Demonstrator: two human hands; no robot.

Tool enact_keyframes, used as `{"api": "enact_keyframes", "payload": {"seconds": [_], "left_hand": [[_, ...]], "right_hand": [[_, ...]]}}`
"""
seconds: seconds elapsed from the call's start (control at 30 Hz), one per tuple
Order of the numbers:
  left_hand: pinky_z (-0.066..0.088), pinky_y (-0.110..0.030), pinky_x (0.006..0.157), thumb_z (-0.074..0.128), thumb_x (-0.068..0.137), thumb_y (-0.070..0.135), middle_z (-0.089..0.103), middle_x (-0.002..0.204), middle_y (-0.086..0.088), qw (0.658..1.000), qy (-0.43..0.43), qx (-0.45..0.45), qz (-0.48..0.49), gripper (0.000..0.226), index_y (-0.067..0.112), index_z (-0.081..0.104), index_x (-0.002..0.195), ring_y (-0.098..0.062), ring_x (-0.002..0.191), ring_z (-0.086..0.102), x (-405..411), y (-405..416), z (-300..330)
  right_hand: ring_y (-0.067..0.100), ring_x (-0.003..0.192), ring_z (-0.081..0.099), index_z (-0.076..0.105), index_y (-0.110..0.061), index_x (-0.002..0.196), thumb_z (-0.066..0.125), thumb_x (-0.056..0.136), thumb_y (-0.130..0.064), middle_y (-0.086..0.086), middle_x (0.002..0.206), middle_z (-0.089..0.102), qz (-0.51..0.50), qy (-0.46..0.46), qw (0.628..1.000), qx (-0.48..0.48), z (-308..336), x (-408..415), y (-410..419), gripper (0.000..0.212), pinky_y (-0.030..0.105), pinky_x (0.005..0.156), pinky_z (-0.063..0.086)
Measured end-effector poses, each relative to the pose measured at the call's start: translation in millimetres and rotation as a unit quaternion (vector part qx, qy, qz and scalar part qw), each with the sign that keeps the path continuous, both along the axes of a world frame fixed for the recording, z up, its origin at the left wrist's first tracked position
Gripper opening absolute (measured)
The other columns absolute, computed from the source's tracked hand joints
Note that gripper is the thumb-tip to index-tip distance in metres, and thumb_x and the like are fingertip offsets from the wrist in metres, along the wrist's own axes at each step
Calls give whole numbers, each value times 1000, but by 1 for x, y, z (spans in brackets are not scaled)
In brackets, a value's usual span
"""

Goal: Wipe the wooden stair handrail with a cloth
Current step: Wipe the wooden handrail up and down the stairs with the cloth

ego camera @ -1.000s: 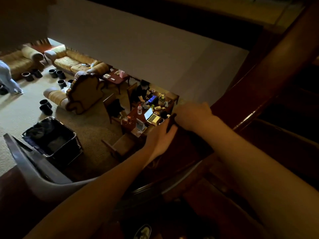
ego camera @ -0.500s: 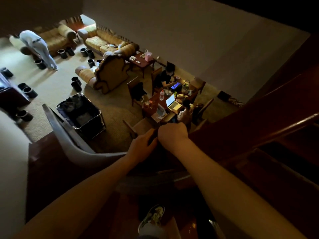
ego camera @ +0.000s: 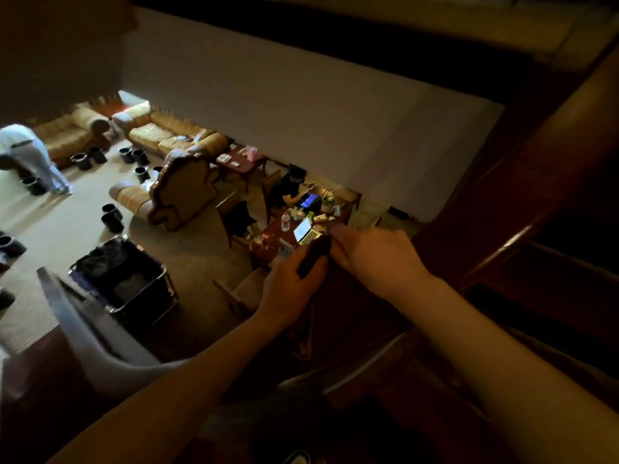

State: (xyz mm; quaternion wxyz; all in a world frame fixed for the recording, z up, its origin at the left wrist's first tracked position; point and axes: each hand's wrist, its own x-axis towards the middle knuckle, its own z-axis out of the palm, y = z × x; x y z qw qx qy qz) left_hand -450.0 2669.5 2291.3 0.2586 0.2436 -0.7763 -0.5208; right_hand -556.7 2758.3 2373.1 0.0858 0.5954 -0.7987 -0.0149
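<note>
**Inspector A:** Position of the hands?

**Inspector B:** Both are out over the dark wooden handrail (ego camera: 502,195), close together at the middle of the view. The left hand (ego camera: 289,283) lies against the near side of the rail, fingers curled round a dark cloth (ego camera: 313,254). The right hand (ego camera: 375,254) sits on top of the rail just beside it, fingers bent down and pinching the upper end of the same cloth.

**Inspector A:** So the cloth is held by both?

**Inspector B:** Yes. It shows as a narrow dark strip between the two hands, lying against the rail. The light is poor; how much of it is bunched under the palms I cannot tell.

**Inspector A:** The rail itself?

**Inspector B:** It runs from the upper right down toward the lower middle, reddish-brown, with a thin glint along one edge at right. Bare forearms reach to it from the bottom edge.

**Inspector A:** Surroundings?

**Inspector B:** A carpeted room lies well below. A table (ego camera: 268,239) carries an open laptop (ego camera: 306,231), a bottle and small items; a seated person (ego camera: 288,189) works at a second screen. Striped sofas (ego camera: 167,135) and an armchair (ego camera: 181,192) stand at left, black bins (ego camera: 112,217) scattered near them. A wheeled cart (ego camera: 124,276) sits nearer. A person in white (ego camera: 30,155) bends over at far left.
</note>
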Motion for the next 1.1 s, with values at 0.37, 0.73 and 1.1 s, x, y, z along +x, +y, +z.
{"api": "enact_keyframes", "payload": {"seconds": [0.37, 0.73, 1.1], "left_hand": [[25, 3, 97, 69, 83, 28, 26, 143, 7, 927, 165, -227, -249, 86, 45, 6, 138, 11, 122, 27, -156, 70, 130], [44, -25, 95, 62, 84, 7, 17, 155, 2, 878, 246, -378, -160, 70, 30, 32, 143, -19, 138, 31, -254, 79, 191], [38, -32, 100, 61, 86, 27, 18, 152, -5, 882, 191, -334, -273, 79, 42, 11, 146, -24, 134, 33, -342, 71, 280]], "right_hand": [[36, 94, 54, 56, -11, 127, 45, 91, -22, 17, 104, 58, -171, 108, 930, -306, 127, -124, 117, 39, 40, 72, 50], [6, 143, 13, 14, -41, 147, 46, 96, -31, -17, 157, 2, -164, -103, 905, -379, 133, -140, 156, 61, 29, 113, 23], [21, 135, 34, 43, -17, 141, 49, 91, -1, 2, 147, 38, -254, 8, 874, -414, 209, -247, 129, 53, 41, 109, 37]]}}
